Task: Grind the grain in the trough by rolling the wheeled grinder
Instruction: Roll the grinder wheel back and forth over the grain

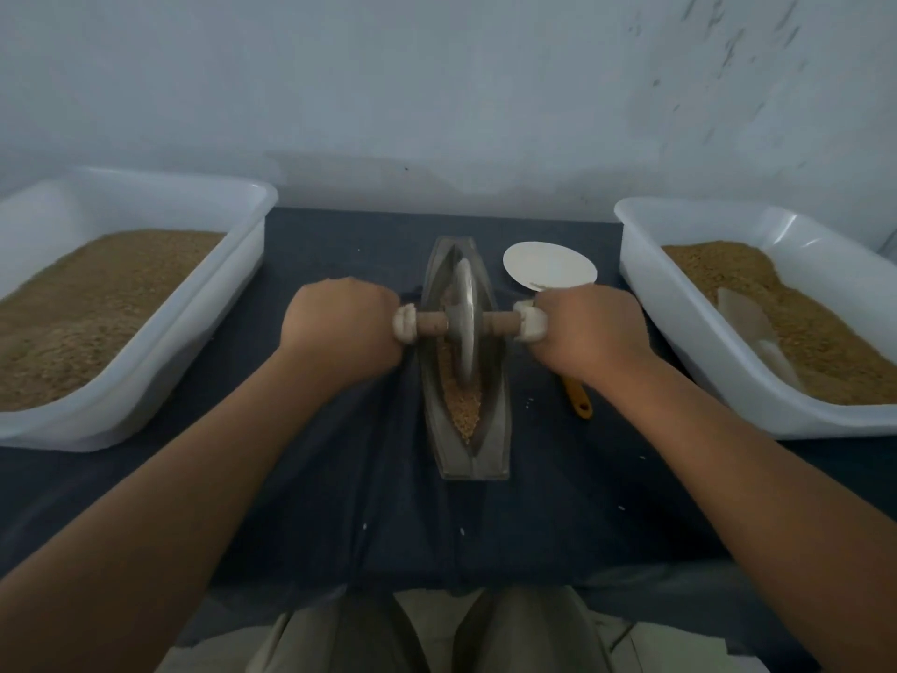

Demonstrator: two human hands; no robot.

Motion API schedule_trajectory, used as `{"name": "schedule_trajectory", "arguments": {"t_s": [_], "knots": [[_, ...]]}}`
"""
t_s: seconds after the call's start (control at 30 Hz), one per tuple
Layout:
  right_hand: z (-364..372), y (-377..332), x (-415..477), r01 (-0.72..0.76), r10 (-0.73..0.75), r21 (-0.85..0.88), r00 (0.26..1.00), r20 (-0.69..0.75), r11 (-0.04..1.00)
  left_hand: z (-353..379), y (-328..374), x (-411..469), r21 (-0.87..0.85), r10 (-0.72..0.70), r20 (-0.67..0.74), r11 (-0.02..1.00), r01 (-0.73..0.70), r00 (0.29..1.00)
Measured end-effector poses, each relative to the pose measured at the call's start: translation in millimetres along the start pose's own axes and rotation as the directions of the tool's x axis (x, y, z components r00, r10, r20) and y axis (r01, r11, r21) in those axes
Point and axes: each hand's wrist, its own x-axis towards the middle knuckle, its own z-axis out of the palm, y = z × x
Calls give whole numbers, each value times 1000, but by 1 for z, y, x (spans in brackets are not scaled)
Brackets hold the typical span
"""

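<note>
Left hand (340,325), right hand (589,330) around grinder (463,327)

We get dim, bluish, diffuse light. The wall (437,89) reads grey and murky. Soft shadows pool on the dark cloth (340,502) under our forearms. The left tub (145,179) and right tub (689,211) bow at the wide-angle edges, and detail is soft everywhere, the left hand (340,323) and right hand (592,327) slightly smeared
</note>
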Motion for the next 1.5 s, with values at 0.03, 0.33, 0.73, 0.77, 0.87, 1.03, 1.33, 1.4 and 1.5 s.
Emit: {"name": "schedule_trajectory", "arguments": {"t_s": [0.03, 0.33, 0.73, 0.77, 0.87, 1.03, 1.33, 1.4, 1.5], "knots": [[-3, 0, -14, 12, -13, 13, 1000, 6, 1000, -2, 1, -14, 25, 19, -12, 1000, -18, 1000], [2, -2, -7, 8, -10, -28, 997, -78, 1000, 2, -4, 4, -26, 30, 38, 999, -29, 999], [1, 0, -30, 72, -77, -36, 977, -201, 997, 2, -2, -39, 37, 69, -166, 997, -64, 984], [-1, 1, -40, 90, -97, -45, 975, -200, 995, 1, -3, -49, 32, 84, -196, 996, -79, 977], [-1, 0, -42, 90, -94, -35, 984, -149, 995, 5, -6, -47, 29, 85, -164, 996, -82, 983], [10, -2, 18, -23, 24, 8, 997, -77, 1000, 7, -4, 28, -6, -17, -5, 1000, 17, 1000], [8, 1, -21, 35, -36, -16, 989, -141, 999, -3, 1, -22, 69, 38, -49, 997, -34, 998], [4, 2, -41, 49, -53, -28, 985, -167, 998, -9, 1, -43, 86, 106, -141, 992, -95, 984], [6, 2, -39, 30, -35, -44, 990, -135, 999, -10, 0, -35, 65, 114, -99, 992, -108, 989]]}}
